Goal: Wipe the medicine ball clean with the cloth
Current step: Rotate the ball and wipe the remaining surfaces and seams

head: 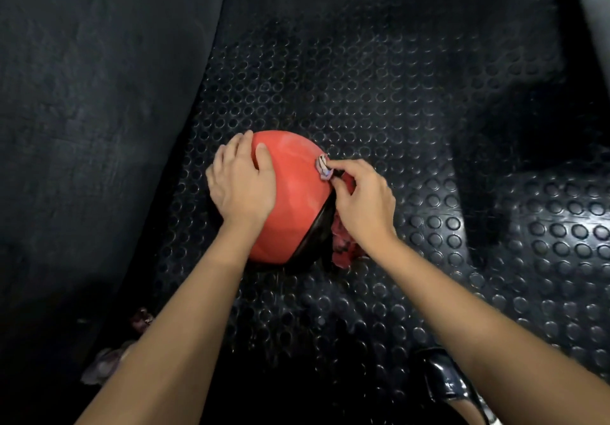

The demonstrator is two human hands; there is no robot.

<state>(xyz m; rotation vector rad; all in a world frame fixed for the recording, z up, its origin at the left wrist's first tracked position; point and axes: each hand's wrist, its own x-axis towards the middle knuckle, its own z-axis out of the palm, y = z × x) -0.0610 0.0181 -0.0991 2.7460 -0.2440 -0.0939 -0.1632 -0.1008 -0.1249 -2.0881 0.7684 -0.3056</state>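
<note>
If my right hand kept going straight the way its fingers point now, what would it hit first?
Most likely the red ball. The right hand grips the cloth with its fingers aimed up and left at the ball's right side, so cloth and ball come first. Depth is hard to judge.

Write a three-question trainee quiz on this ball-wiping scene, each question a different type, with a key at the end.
1. True or false: the left hand rests spread on the round red and black medicine ball.
2. Multiple choice: the ball sits on A) a wooden bench, B) a black rubber floor with raised round studs, C) a metal rack.
3. Fill in: the right hand pinches the bunched red patterned ____ against the ball's right side.

Key: 1 true; 2 B; 3 cloth.
</note>
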